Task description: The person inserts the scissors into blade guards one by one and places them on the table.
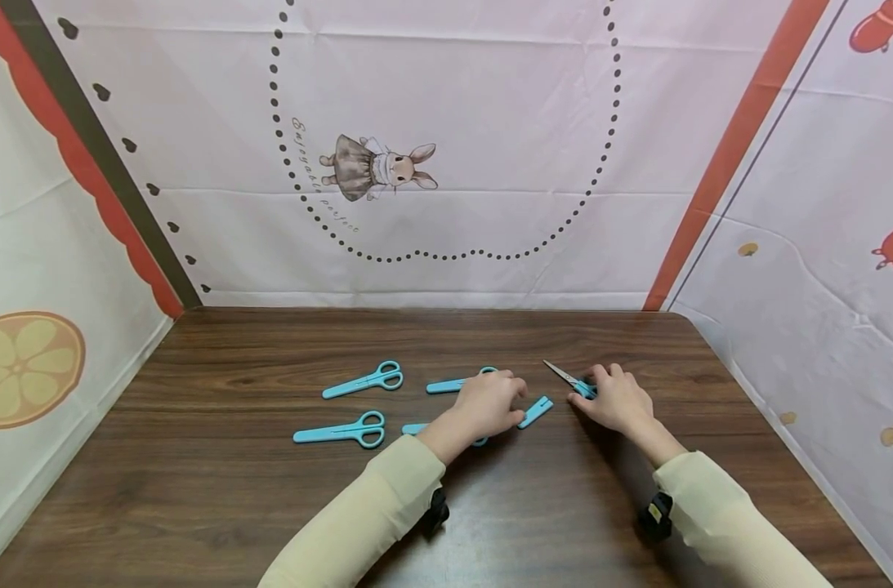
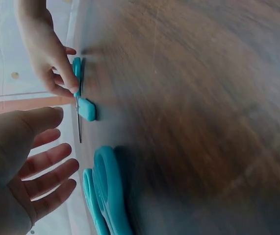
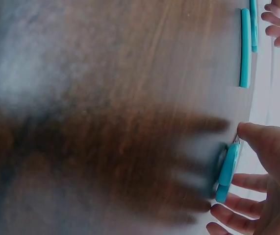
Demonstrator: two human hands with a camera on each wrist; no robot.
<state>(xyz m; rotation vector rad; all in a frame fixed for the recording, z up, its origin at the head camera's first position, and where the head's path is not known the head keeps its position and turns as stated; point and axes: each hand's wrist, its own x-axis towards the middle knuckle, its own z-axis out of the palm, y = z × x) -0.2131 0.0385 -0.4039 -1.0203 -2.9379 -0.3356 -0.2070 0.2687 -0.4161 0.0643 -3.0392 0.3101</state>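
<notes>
My right hand [image 1: 617, 400] is at the blue handles of an uncovered pair of scissors [image 1: 561, 374], whose bare blades point to the far left. In the right wrist view, the thumb lies near the pivot and the spread fingers stand around the handles [image 3: 228, 169]. Between the hands lies a loose blue blade cover [image 1: 536, 412]. My left hand [image 1: 486, 402] hovers close to that cover with loosely bent fingers and holds nothing. It partly hides two sheathed scissors beneath and beside it, one farther [image 1: 446, 385] and one nearer [image 1: 414, 429].
Two more sheathed blue scissors lie to the left on the brown wooden table [image 1: 196, 457], one farther back [image 1: 361, 380] and one nearer [image 1: 339, 433]. A printed cloth [image 1: 446, 229] hangs behind the table, with more cloth along both sides.
</notes>
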